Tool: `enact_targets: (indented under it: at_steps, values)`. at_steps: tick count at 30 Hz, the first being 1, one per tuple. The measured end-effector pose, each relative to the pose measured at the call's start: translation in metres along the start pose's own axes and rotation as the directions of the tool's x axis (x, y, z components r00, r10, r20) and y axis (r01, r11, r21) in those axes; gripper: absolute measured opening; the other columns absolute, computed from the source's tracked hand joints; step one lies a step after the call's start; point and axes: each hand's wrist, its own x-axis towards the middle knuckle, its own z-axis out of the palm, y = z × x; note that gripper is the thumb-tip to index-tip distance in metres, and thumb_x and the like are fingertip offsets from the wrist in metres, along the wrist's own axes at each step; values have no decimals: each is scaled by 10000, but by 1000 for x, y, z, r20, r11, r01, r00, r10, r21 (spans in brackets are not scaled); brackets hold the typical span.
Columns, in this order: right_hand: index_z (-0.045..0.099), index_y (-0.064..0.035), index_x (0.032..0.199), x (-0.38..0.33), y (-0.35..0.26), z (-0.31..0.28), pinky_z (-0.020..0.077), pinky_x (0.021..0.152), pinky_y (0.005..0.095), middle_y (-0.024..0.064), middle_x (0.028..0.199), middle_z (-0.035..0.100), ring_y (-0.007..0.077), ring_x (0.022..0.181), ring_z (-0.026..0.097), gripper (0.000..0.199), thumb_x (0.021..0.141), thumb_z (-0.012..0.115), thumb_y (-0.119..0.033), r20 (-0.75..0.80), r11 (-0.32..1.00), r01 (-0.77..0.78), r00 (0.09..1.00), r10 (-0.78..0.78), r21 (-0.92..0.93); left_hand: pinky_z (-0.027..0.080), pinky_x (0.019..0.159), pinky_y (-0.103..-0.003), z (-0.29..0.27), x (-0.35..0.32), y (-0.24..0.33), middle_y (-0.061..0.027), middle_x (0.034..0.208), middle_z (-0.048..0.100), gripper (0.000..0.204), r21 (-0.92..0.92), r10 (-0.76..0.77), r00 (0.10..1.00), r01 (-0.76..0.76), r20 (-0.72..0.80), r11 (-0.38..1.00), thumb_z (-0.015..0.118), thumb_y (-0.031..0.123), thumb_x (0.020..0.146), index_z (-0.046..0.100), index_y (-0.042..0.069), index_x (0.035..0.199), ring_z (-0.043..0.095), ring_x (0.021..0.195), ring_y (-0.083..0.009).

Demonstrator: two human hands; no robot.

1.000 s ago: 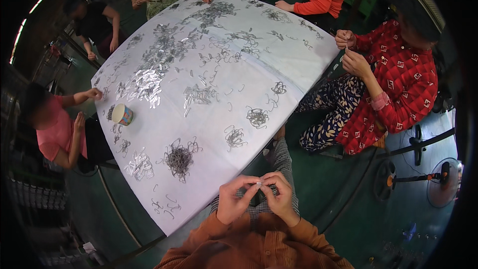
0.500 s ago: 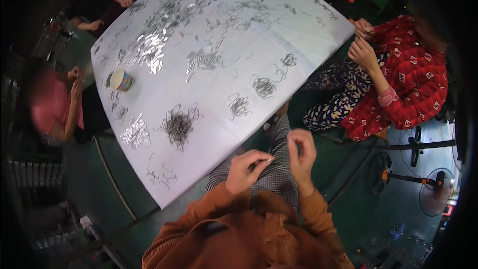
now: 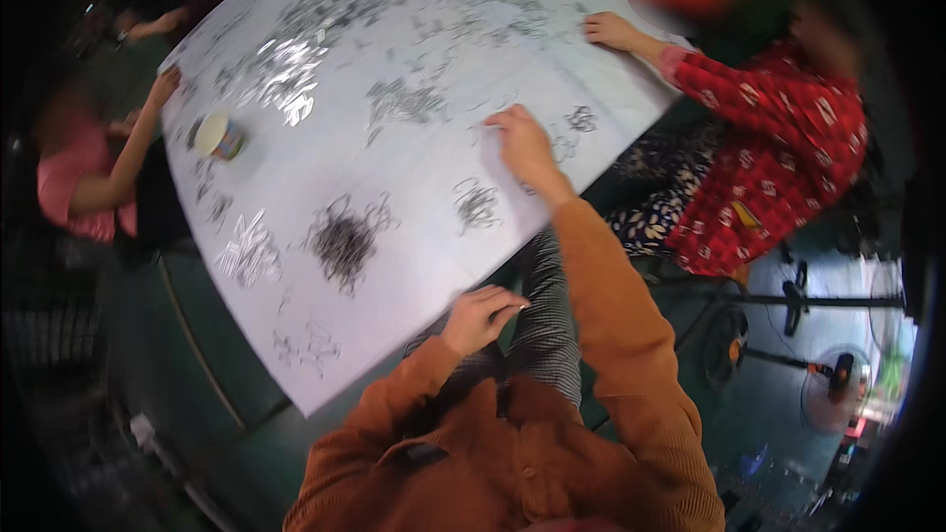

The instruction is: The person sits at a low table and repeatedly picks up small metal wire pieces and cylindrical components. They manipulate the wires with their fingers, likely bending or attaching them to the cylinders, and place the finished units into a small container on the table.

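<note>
My left hand (image 3: 479,319) is over my lap, just off the table's near edge. Its thumb and forefinger pinch a small pale, shiny piece (image 3: 522,305), too small to name. Stretched out across the white tabletop (image 3: 424,271), my right hand (image 3: 528,150) has its fingertips down among loose thin curved pieces, fingers drawn together; whatever is between them is hidden. Close to that hand lie a small heap of dark curved wire-like pieces (image 3: 477,205) and a smaller cluster (image 3: 581,119). A larger dark tangled heap (image 3: 345,244) sits further left.
Flat silvery strips (image 3: 250,250) are piled near the left edge. A paper cup (image 3: 219,137) stands beyond them. Many more metal pieces (image 3: 404,101) spread over the far table. Other people sit around it; at the right, a red-sleeved person's hand (image 3: 613,32) rests on the tabletop. A fan (image 3: 836,389) stands lower right.
My right hand has gone from above my lap forward onto the table. My left hand keeps its pinch near my lap. The red-sleeved person has reached a hand onto the table.
</note>
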Motion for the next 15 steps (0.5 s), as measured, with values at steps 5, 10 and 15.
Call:
enact_targets:
  at_steps: [5, 10, 15]
  values:
    - [673, -97, 1082, 45, 1, 35, 475, 919, 398, 111, 1132, 564, 300, 1114, 532, 382, 754, 577, 73, 110, 987, -30, 993, 48, -157, 515, 669, -338, -7, 7, -2, -77, 863, 699, 112, -67, -7, 1000, 6, -11, 998, 680, -20, 800, 695, 55, 881, 656, 752, -265]
    - [589, -127, 1265, 74, 24, 35, 440, 972, 405, 108, 1250, 540, 297, 1191, 492, 402, 866, 620, -87, 124, 968, -38, 990, 71, -247, 517, 689, -339, -16, 21, 3, -69, 894, 704, 166, -101, -12, 995, 21, 94, 995, 654, -62, 789, 690, 50, 906, 662, 795, -256]
    - [480, -167, 1400, 91, 18, 57, 336, 1081, 472, 118, 1446, 442, 323, 1335, 385, 467, 946, 566, -226, 240, 964, 142, 967, -86, -227, 527, 695, -342, -17, 22, -3, -69, 914, 705, 189, -144, 12, 996, 1, 93, 990, 675, -58, 774, 686, 48, 930, 666, 809, -257]
